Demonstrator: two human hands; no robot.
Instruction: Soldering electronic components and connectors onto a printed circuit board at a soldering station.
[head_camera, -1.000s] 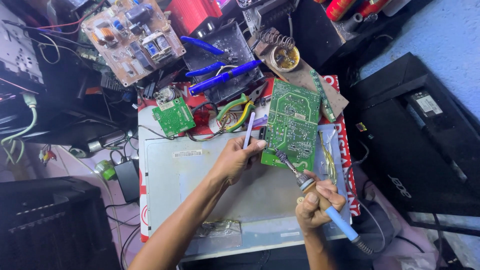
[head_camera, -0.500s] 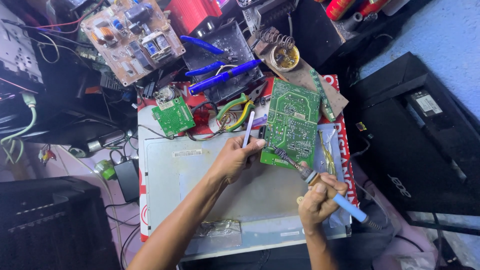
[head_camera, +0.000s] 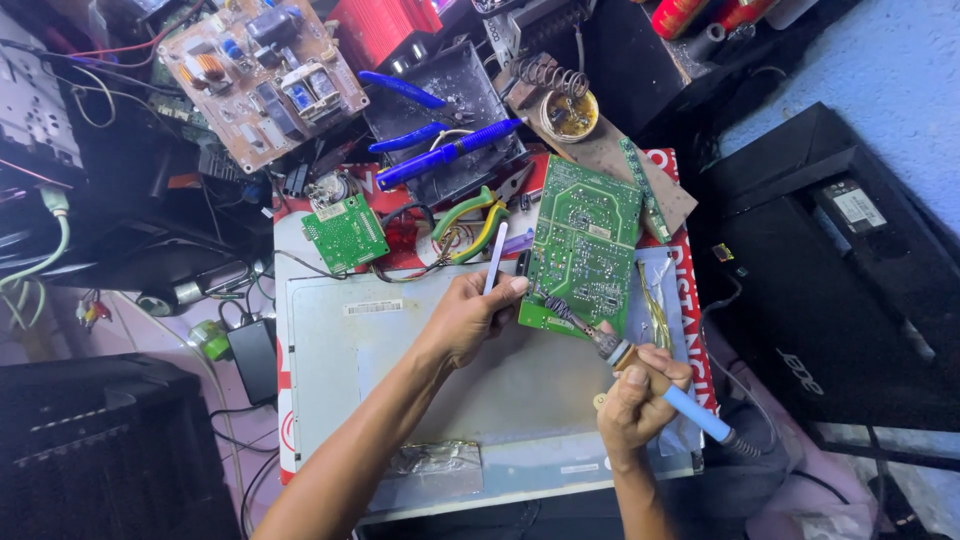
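Cluttered with tools and boards, the workbench carries a grey metal panel (head_camera: 420, 360). At the panel's far right corner a green circuit board (head_camera: 585, 240) is laid. A soldering iron (head_camera: 640, 375) is gripped by the right hand (head_camera: 640, 400), its tip touching the board's near edge. A white stick (head_camera: 495, 258) is pinched by the left hand (head_camera: 470, 318), just left of the board.

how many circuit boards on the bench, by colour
Green circuit boards: 2, the large green board under the soldering iron in the right hand, and the small green board lying apart from the left hand.
Tan circuit boards: 1, the tan board with bulky parts.
Total: 3
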